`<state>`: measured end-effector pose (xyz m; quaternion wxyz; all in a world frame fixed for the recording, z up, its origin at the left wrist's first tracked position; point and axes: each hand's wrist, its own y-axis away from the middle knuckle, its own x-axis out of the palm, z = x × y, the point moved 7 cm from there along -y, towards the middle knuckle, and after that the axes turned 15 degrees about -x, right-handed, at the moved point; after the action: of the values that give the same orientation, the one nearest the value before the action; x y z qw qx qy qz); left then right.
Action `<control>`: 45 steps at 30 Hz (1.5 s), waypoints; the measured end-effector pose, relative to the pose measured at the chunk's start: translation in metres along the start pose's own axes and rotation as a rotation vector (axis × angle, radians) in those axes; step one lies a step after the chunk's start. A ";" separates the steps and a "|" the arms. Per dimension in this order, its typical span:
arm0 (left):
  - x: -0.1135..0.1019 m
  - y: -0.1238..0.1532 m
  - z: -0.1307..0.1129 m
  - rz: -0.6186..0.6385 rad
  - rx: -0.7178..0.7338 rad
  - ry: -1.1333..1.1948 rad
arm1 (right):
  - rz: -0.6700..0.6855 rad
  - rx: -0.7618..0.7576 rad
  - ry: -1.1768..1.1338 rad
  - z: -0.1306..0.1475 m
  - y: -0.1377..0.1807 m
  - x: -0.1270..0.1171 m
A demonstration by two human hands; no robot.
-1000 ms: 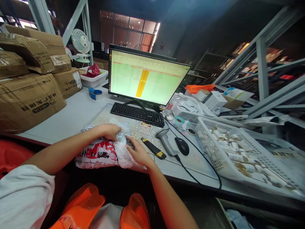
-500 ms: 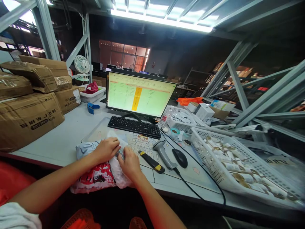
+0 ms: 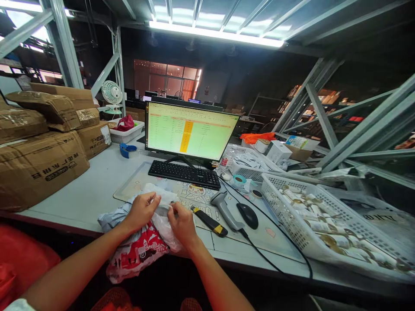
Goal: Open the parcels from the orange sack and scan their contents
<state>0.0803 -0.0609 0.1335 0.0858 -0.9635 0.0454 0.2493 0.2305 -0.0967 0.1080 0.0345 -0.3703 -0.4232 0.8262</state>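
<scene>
A red and white plastic bag (image 3: pixel 142 252) lies over the desk's front edge, its lower part hanging down. My left hand (image 3: pixel 142 210) is closed, pinching white plastic at the top of the bundle. My right hand (image 3: pixel 182 224) is closed too, its fingertips gripping the whitish translucent plastic (image 3: pixel 164 218) a short way to the right. Between the two hands the plastic is spread a little apart. Pale blue-grey plastic (image 3: pixel 113 216) lies crumpled under my left wrist. What is inside the plastic cannot be made out.
A yellow and black utility knife (image 3: pixel 209 221), grey barcode scanner (image 3: pixel 227 211) and mouse (image 3: pixel 247 215) lie right of my hands. Behind stand a keyboard (image 3: pixel 184 173) and monitor (image 3: pixel 191 129). Cardboard boxes (image 3: pixel 42 168) stack at left; a white basket (image 3: pixel 285 220) of small rolls stands at right.
My hands have moved apart, the right one shifting slightly right, and the plastic between them has opened out. The red and white bag has slid lower over the desk edge.
</scene>
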 end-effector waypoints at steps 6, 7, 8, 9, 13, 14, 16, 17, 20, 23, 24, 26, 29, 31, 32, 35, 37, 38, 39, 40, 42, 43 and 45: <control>-0.058 0.022 -0.015 -0.180 0.038 0.234 | -0.261 0.363 0.026 -0.068 0.001 -0.057; -0.074 0.025 -0.016 -0.292 0.056 0.250 | -0.273 0.393 0.022 -0.079 0.003 -0.065; -0.088 0.027 -0.017 -0.414 0.078 0.260 | -0.275 0.407 0.015 -0.087 0.004 -0.072; -0.097 0.028 -0.017 -0.506 0.102 0.266 | -0.278 0.419 0.008 -0.092 0.004 -0.077; -0.091 0.020 -0.013 -0.620 0.181 0.292 | -0.284 0.369 -0.138 -0.079 -0.015 -0.094; -0.085 0.019 -0.010 -0.634 0.192 0.297 | -0.322 0.328 -0.168 -0.069 -0.023 -0.103; -0.073 0.020 -0.004 -0.665 0.214 0.314 | -0.445 0.209 -0.189 -0.043 -0.040 -0.128; -0.066 0.021 0.001 -0.663 0.218 0.323 | -0.486 0.142 -0.191 -0.029 -0.047 -0.138; -0.046 0.025 0.019 -0.602 0.169 0.307 | -0.270 -0.029 -0.245 0.007 -0.062 -0.127; -0.035 0.028 0.039 -0.544 0.073 0.225 | 0.143 -0.036 -0.268 0.015 -0.054 -0.070; -0.033 0.027 0.042 -0.510 0.058 0.173 | 0.221 -0.010 -0.274 0.011 -0.048 -0.053; -0.030 0.024 0.046 -0.411 0.037 0.042 | 0.278 0.059 -0.295 -0.003 -0.035 -0.027; -0.030 0.010 0.052 -0.228 -0.051 -0.083 | 0.272 0.160 -0.314 -0.023 -0.021 -0.008; -0.029 -0.001 0.059 -0.097 -0.109 -0.077 | 0.274 0.199 -0.331 -0.030 -0.014 -0.004; -0.028 -0.006 0.062 -0.026 -0.126 -0.063 | 0.278 0.204 -0.346 -0.030 -0.012 -0.004; -0.026 -0.018 0.074 0.105 -0.139 -0.051 | 0.272 0.178 -0.396 -0.022 -0.007 -0.004; -0.029 -0.025 0.085 0.095 -0.155 -0.109 | 0.240 0.173 -0.412 -0.014 -0.007 -0.005; -0.032 -0.028 0.089 0.077 -0.165 -0.154 | 0.218 0.180 -0.409 -0.010 -0.007 -0.005; -0.034 -0.031 0.094 0.067 -0.178 -0.203 | 0.197 0.189 -0.401 -0.006 -0.008 -0.005; -0.035 -0.034 0.098 0.073 -0.186 -0.247 | 0.180 0.197 -0.390 -0.002 -0.009 -0.004; -0.036 -0.040 0.102 0.147 -0.174 -0.296 | 0.162 0.188 -0.368 0.008 -0.012 -0.002; -0.037 -0.042 0.102 0.197 -0.158 -0.302 | 0.160 0.167 -0.361 0.015 -0.013 -0.001; -0.039 -0.040 0.098 0.302 -0.118 -0.297 | 0.154 0.110 -0.368 0.028 -0.015 0.000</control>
<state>0.0047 -0.0018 0.0741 -0.0033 -0.9018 0.1614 0.4010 0.2086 -0.1058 0.1294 -0.0866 -0.2418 -0.3473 0.9019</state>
